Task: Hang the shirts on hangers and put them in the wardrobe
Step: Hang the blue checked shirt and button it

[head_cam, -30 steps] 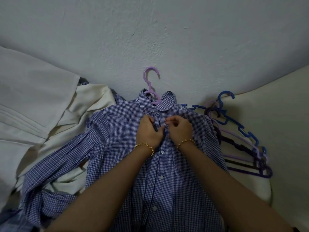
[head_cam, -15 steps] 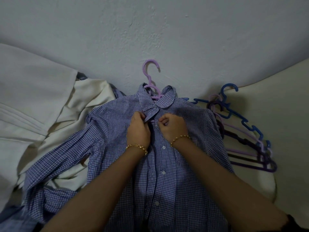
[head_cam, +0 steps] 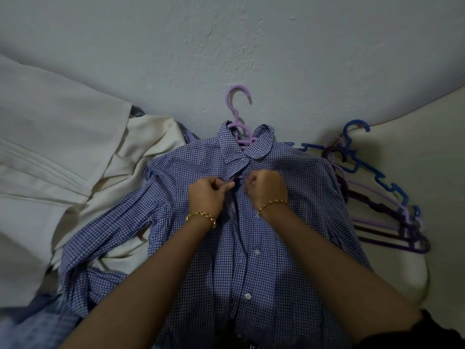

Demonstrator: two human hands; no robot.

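Observation:
A blue-and-white checked shirt point(head_cam: 289, 187) lies face up on the bed, collar toward the wall. A lilac hanger point(head_cam: 237, 107) sits inside it, its hook sticking out above the collar. My left hand point(head_cam: 208, 195) pinches the left front edge of the shirt just below the collar. My right hand point(head_cam: 266, 188) is curled on the right front edge beside it. The two hands are a few centimetres apart at the placket, and the front hangs slightly apart below them. Each wrist wears a gold bracelet.
A pile of blue, lilac and dark purple hangers point(head_cam: 377, 197) lies to the right of the shirt on the cream bedding point(head_cam: 415, 152). Cream shirts point(head_cam: 130, 162) lie bunched at the left. A pale wall point(head_cam: 226, 46) stands right behind.
Both hands have stayed at the placket below the collar, shifting a little between frames. They now sit slightly apart, each on its own front edge. The shirt and hanger lie where they were.

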